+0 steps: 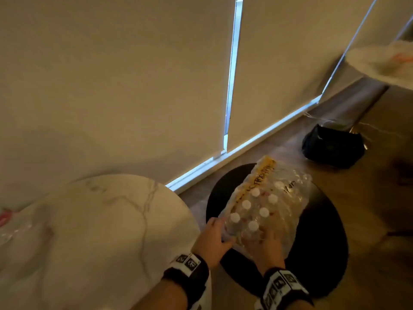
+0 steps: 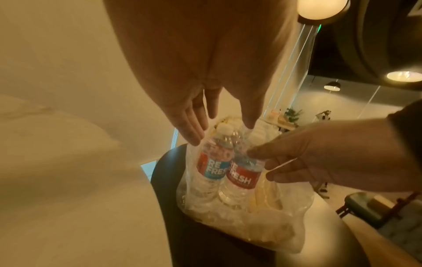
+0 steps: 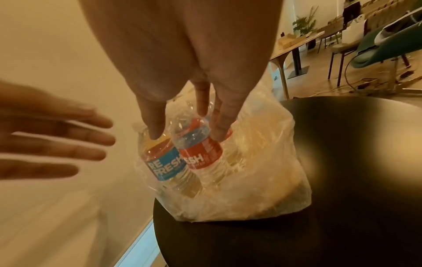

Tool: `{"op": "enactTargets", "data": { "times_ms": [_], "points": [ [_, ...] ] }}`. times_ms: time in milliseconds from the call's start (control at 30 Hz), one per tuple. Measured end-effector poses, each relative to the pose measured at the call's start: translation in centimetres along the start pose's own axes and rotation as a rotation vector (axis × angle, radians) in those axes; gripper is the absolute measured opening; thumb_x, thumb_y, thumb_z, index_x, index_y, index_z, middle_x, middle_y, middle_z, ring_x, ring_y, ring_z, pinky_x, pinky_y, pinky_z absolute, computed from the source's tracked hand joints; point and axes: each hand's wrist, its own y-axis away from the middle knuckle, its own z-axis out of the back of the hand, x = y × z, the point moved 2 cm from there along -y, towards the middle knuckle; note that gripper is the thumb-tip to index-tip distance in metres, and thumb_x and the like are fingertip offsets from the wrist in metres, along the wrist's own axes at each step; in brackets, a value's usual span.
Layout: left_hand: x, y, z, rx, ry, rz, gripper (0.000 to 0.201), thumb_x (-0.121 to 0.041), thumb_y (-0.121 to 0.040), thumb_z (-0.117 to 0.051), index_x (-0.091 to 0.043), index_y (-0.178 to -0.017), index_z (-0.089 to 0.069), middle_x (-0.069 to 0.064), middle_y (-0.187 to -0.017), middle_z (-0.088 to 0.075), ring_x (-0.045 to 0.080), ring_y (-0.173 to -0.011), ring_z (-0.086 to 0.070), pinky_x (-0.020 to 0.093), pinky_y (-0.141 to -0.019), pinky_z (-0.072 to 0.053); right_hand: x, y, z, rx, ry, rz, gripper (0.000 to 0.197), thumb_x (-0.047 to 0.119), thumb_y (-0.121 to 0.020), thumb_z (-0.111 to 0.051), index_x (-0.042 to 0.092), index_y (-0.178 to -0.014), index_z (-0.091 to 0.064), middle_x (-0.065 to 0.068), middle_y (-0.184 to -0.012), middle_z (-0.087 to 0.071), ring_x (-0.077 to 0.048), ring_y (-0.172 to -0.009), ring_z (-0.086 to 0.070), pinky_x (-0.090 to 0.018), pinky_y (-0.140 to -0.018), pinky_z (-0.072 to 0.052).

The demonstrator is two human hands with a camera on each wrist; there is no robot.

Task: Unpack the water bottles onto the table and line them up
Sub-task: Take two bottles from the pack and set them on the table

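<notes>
Right wrist view, "REFRESH" labels on wrapped bottles (image 3: 182,159), right hand (image 3: 182,72) grip pinching one, left hand (image 3: 52,140) spread flat.

Likely an office lounge: long desk (image 3: 297,40), green chairs (image 3: 385,43), glass partition (image 2: 294,72), pendant lamps (image 2: 332,86).

**Bottles still in their wrap**

The pack of water bottles (image 1: 266,204) sits on the round black stool (image 1: 319,231), beside my marble table (image 1: 100,231). Clear crinkled plastic wrap (image 3: 262,180) with a yellow printed strip covers it. The bottles stand upright in two rows, white caps (image 1: 246,204) up. The nearest two show through the torn end: one with a blue "REFRESH" label (image 2: 214,167), one with a red label (image 2: 244,178), touching side by side.
</notes>
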Motion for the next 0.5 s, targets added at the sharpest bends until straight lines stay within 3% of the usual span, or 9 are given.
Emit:
{"op": "enactTargets", "data": {
  "times_ms": [67, 167, 267, 400, 500],
  "points": [
    [-0.1, -2.4, -1.4, -0.045, -0.096, -0.038, 0.069, -0.059, -0.085, -0.059, -0.027, -0.143, -0.04, -0.003, -0.141, -0.045, 0.018, -0.129, -0.047, 0.04, -0.108, -0.044, 0.4, -0.3, 0.2, -0.038, -0.01, -0.021, 0.066, 0.056, -0.08, -0.065, 0.018, -0.131, -0.049, -0.009, -0.132, -0.054, -0.029, -0.116, -0.055, -0.04, -0.095, -0.047],
    [0.1, -4.5, -2.9, -0.038, -0.216, -0.055, 0.064, -0.049, -0.087, -0.066, -0.026, -0.141, -0.041, -0.004, -0.144, -0.039, 0.022, -0.129, -0.045, 0.041, -0.107, -0.044, 0.6, -0.5, 0.0, -0.024, -0.166, -0.133, 0.072, 0.052, -0.076, -0.071, 0.018, -0.133, -0.044, -0.011, -0.129, -0.059, -0.035, -0.114, -0.058, -0.04, -0.088, -0.047],
    [0.9, -5.5, -3.9, -0.064, -0.296, -0.049, 0.061, -0.044, -0.086, -0.069, -0.027, -0.137, -0.042, -0.003, -0.14, -0.041, 0.025, -0.124, -0.048, 0.043, -0.1, -0.05, -0.1, -0.9, -0.5, -0.004, -0.189, -0.14, 0.078, 0.057, -0.075, -0.071, 0.026, -0.139, -0.038, -0.008, -0.125, -0.064, -0.033, -0.11, -0.061, -0.041, -0.088, -0.051],
    [1.2, -6.2, -3.9, -0.076, -0.397, -0.075, 0.067, -0.038, -0.087, -0.068, -0.023, -0.142, -0.032, 0.004, -0.137, -0.049, 0.029, -0.122, -0.049, 0.045, -0.093, -0.053, 0.0, -0.4, 0.3, 0.003, -0.216, -0.093, 0.078, 0.061, -0.07, -0.072, 0.032, -0.136, -0.043, -0.006, -0.117, -0.068, -0.033, -0.106, -0.064, -0.041, -0.086, -0.053],
    [0.8, -5.0, -3.2, -0.042, -0.332, -0.131, 0.067, -0.042, -0.086, -0.068, -0.022, -0.14, -0.034, 0.005, -0.138, -0.05, 0.026, -0.125, -0.047, 0.042, -0.094, -0.052, 0.6, 1.2, 2.2, -0.007, -0.211, -0.043, 0.074, 0.063, -0.07, -0.071, 0.034, -0.133, -0.046, -0.004, -0.115, -0.068, -0.032, -0.104, -0.064, -0.039, -0.083, -0.053]
  ]
}}
